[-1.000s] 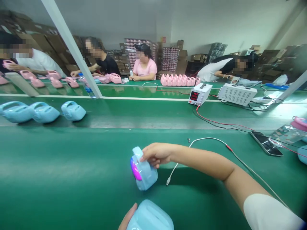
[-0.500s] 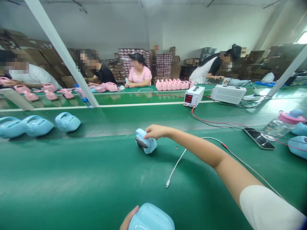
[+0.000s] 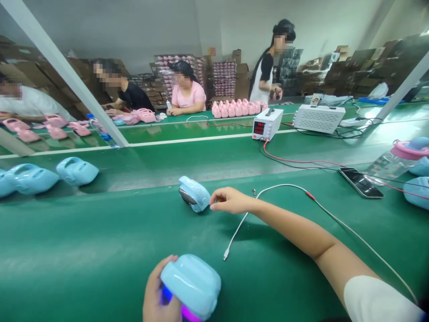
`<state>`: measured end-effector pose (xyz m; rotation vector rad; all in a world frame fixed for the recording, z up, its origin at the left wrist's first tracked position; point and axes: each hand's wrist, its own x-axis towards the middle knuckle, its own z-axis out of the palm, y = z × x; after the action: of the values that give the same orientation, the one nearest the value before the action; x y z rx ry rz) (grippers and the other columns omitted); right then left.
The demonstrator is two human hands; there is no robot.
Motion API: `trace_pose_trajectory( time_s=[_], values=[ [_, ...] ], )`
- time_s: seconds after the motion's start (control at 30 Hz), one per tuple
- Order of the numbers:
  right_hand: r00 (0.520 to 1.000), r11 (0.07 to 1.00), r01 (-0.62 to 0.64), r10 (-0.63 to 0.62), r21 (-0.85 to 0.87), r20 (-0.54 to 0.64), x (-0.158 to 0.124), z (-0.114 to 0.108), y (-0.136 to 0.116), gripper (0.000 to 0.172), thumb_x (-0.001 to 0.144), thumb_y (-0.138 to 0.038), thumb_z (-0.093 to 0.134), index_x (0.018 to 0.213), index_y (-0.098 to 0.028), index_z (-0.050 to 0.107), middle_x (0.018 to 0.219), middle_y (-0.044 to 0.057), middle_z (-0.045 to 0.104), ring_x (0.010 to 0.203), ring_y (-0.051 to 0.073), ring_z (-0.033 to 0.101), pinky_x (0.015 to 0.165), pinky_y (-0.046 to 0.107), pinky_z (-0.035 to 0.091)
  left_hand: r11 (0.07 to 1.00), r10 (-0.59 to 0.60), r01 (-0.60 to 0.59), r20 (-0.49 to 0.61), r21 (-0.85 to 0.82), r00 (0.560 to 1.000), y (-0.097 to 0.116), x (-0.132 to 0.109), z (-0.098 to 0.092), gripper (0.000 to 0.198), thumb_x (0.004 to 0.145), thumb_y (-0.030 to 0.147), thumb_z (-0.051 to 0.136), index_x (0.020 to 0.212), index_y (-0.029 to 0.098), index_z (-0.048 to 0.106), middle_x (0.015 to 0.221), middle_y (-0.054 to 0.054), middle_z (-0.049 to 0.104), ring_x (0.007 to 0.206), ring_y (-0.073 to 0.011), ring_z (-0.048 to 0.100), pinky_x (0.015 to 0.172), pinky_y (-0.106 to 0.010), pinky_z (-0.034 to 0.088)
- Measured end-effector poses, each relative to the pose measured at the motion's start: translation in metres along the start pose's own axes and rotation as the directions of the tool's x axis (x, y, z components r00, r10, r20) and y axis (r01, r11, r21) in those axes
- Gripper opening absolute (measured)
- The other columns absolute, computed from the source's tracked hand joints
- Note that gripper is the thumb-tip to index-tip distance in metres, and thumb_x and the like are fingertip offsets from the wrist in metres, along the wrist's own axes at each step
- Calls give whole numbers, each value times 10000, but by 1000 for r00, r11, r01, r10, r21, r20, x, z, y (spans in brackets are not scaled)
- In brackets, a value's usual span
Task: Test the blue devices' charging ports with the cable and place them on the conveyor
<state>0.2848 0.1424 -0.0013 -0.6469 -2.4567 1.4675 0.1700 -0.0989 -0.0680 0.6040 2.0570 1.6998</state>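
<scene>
Out toward the far side of the green table point(image 3: 83, 250), it's down: the dark-faced unit point(image 3: 197, 193) sits tilted on the surface, and the right grip point(image 3: 231, 200), wrapped around its handle 0.5 s ago, has let go. Those fingers are bare now, loosely curled just beside it; whether a fingertip brushes the shell, I can't tell. Its face, magenta 1 second ago, shows dark. And up comes the left grip point(image 3: 154, 295) at the near side, clasping the glowing blue unit point(image 3: 192, 284), brought further into view, blue and purple light spilling out below. For the work in hand, I'd read that as 1 unit out of hand, 1 in hand, and the right side free.

To containers, then! Over on the right, a clear bottle point(image 3: 389, 166) with a pink lid stands beside the phone point(image 3: 362, 182); what's inside, I can't make out. At left, a blue-capped bottle point(image 3: 99, 129) tilts by the post point(image 3: 67, 71), contents unclear too. Along the back, cardboard boxes point(image 3: 241, 85) hide whatever they hold, while tall stacks point(image 3: 224, 78) show rows of pink.
</scene>
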Motion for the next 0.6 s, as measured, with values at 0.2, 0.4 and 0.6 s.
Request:
trace_pose_trajectory(
  time_s=[0.2,0.4,0.6],
  values=[
    [978,998,28,-17,-47,208,-7,-4,5,140,733,-227,673,805,-116,628,683,-23,549,616,78,467,595,203,347,995,-2,1,-9,-103,1000,13,74,9,574,568,355,702,1113,245,561,1077,-59,610,1036,-269,554,940,-478,411],
    [918,999,31,-33,11,394,-7,9,6,125,632,-135,734,697,-129,627,596,-49,522,567,72,440,553,213,299,989,60,-48,82,-143,995,16,118,12,581,528,376,752,1067,244,583,1003,-33,619,943,-218,563,840,-363,446],
    [957,923,-146,41,355,287,4,53,23,105,769,-189,637,815,-128,565,650,-46,525,569,62,506,582,196,407,971,174,-136,192,-194,966,8,107,9,625,522,451,754,1090,276,564,1084,-22,613,994,-232,555,812,-327,466]
  ],
)
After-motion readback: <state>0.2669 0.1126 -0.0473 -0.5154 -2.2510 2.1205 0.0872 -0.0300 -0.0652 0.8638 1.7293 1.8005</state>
